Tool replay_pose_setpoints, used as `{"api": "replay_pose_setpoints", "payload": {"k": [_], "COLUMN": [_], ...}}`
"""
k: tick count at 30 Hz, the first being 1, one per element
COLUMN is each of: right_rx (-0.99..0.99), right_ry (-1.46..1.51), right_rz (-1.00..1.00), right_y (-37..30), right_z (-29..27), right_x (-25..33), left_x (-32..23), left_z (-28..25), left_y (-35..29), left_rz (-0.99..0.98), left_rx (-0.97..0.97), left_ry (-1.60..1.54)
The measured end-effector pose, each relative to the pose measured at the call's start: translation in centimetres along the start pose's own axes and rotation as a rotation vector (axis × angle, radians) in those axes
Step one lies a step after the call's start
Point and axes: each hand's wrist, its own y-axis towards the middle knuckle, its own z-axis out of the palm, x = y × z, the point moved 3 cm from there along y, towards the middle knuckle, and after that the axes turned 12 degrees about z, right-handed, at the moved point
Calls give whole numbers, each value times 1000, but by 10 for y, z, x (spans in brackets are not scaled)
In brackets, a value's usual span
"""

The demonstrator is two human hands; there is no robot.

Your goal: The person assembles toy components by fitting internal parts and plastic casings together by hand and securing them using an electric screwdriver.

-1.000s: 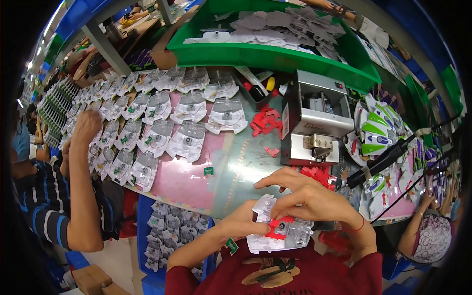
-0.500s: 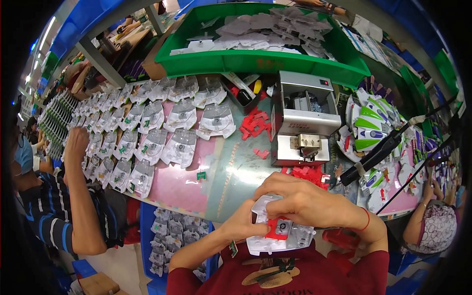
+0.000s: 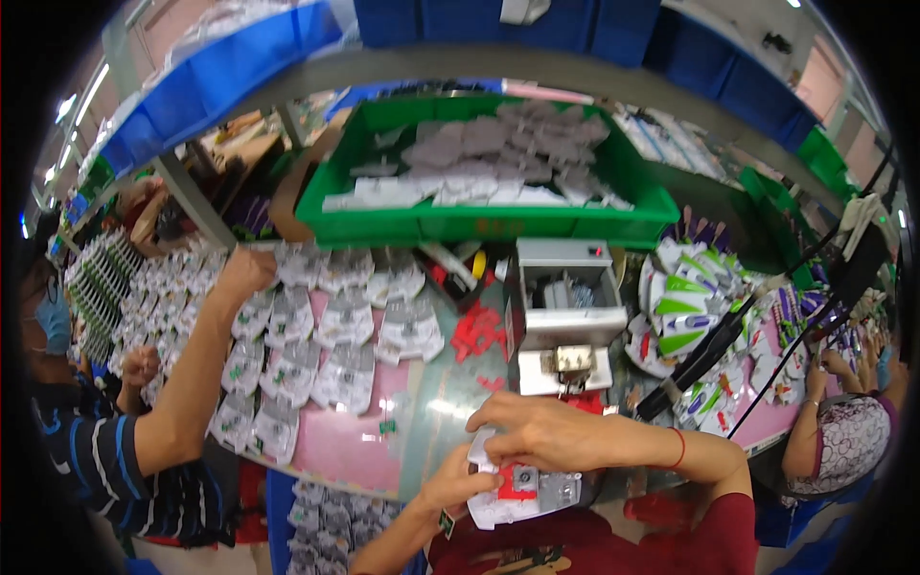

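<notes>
In front of my chest I hold a white and clear plastic housing (image 3: 525,506) with both hands. A red piece (image 3: 517,482) lies inside it, beside a small square part with a dark round middle. My left hand (image 3: 450,479) grips the housing's left side, thumb near the red piece. My right hand (image 3: 537,429) reaches over from the right, its fingers bent down onto the upper edge; the fingertips are partly hidden. A small green circuit board (image 3: 448,523) hangs by my left wrist, apparently on a wire from the housing.
Rows of similar housings (image 3: 345,377) cover the table's left side. Ahead stand a grey machine (image 3: 570,326) and a green bin (image 3: 479,230) of plastic sheets. Red pieces (image 3: 478,332) lie left of the machine. A co-worker's arm (image 3: 196,359) reaches in from the left.
The view has tilted up, so the table sits lower. My hands keep hold of the housing with little change. The co-worker's raised hand at left has moved right over the rows.
</notes>
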Motion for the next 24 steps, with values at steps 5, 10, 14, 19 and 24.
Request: {"api": "replay_pose_setpoints", "payload": {"k": [5,10,14,19,24], "right_rx": [-23,-598,-727,-545,-473], "right_ry": [56,-714,-844,-925,-1036], "right_rz": [-55,310,620,869,833], "right_y": [24,41,21,26,13], "right_z": [-69,-192,-258,-257,-240], "right_x": [2,-89,-174,-216,-248], "left_x": [-1,21,13,26,40], "left_z": [-4,-31,-28,-41,-44], "left_y": [4,8,9,4,13], "left_rz": [118,27,31,41,-65], "left_rx": [-133,-152,-238,-288,-347], "left_ry": [-88,-92,-167,-77,-76]}}
